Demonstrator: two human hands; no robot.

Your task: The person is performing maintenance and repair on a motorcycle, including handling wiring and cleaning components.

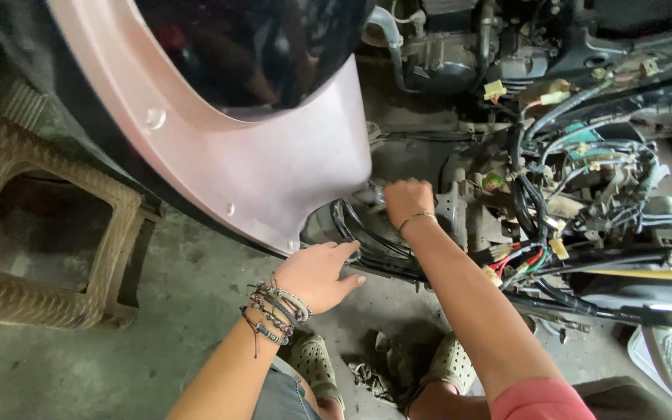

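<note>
Pale pink glossy scooter panel [258, 163], brown woven-pattern plastic stool [9, 233], black cable bundle [367, 233], grey concrete floor [157, 311].

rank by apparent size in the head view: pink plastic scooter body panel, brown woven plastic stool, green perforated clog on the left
1. Pink plastic scooter body panel, though it sits nearest the camera.
2. Brown woven plastic stool.
3. Green perforated clog, smallest, partly hidden.

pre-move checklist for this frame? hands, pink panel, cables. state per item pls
1. Left hand on lower edge of the glossy pink plastic body panel: ok, fingertips touch it.
2. Right hand closed on something: cannot tell, fist hides what it grips.
3. Bundle of black cables free of the panel edge: not ok, they run right under it.
4. Loose red and green connector wires out of the hands' way: ok, apart from both.
5. Brown woven plastic stool out of the way: ok, off to the side.
</note>
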